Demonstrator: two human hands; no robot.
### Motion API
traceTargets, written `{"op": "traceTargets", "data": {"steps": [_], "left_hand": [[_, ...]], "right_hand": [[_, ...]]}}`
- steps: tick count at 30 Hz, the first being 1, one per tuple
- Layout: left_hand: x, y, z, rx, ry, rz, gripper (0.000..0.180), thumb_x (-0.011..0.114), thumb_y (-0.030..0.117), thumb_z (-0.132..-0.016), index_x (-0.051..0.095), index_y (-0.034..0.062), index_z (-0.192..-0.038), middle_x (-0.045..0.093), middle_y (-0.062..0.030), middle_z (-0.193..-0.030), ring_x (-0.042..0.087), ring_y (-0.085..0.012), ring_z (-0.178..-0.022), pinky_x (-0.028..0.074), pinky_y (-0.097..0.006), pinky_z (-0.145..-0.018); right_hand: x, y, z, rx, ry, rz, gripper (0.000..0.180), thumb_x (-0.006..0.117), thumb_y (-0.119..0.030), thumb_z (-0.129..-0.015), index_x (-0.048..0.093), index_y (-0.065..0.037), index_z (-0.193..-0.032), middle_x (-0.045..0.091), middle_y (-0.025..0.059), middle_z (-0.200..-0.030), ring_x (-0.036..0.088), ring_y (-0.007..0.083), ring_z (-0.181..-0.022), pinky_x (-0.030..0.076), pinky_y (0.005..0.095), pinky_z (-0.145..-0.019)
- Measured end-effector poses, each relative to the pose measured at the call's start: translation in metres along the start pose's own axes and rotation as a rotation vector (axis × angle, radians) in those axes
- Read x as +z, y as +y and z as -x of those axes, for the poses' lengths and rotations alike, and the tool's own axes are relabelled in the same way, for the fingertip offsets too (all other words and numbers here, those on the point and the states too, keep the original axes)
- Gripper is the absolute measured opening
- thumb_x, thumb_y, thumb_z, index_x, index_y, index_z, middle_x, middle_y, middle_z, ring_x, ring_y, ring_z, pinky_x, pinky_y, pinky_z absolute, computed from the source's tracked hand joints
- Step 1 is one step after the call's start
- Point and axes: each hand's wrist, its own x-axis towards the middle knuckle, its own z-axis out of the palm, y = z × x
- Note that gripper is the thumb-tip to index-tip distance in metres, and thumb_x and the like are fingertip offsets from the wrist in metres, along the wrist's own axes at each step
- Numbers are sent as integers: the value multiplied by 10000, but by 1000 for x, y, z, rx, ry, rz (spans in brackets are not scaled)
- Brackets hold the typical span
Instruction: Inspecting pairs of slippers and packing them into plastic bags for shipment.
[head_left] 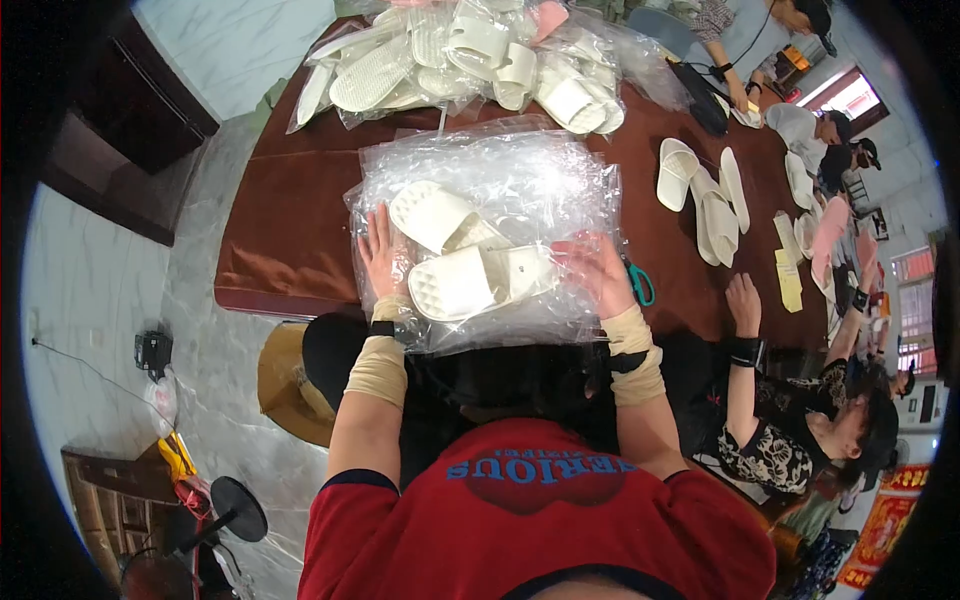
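A pair of white slippers point(455, 290) lies in front of me at the middle of a stack of clear plastic bags point(530, 180), with clear film around the pair. My left hand point(385, 255) rests along the left side of the film, fingers stretched out and apart, beside the slippers' toe ends. On the other side my right hand point(600, 275) grips the clear plastic bag near the heel of the closer slipper. Glare and creased film partly blur its fingertips.
Bagged white slippers point(430, 65) are heaped at the far edge of the brown-covered table point(290, 220). Teal-handled scissors point(640, 283) lie by my right hand. Loose white slippers point(715, 220) lie further right. A co-worker's hand point(743, 303) rests on the table there.
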Motion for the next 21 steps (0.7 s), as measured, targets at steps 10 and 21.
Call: {"op": "traceTargets", "data": {"steps": [10, 21], "left_hand": [[3, -7, 3, -6, 43, 64, 542, 411, 434, -895, 432, 196, -1381, 209, -12, -1546, 169, -247, -1428, 157, -516, -1129], [0, -7, 1, 25, 51, 47, 517, 437, 399, -876, 464, 194, -1350, 184, -20, -1552, 152, -254, -1433, 166, -534, -1120]], "right_hand": [[19, -6, -24, 88, -162, -244, 469, 540, -268, -913, 480, -52, -1324, 554, 116, -1257, 544, 212, -1129, 455, 319, -918], [16, 31, -63, -41, -503, 1326, 597, 593, -438, -863, 470, -32, -1284, 525, 213, -1247, 509, 377, -1128, 423, 456, -942]]}}
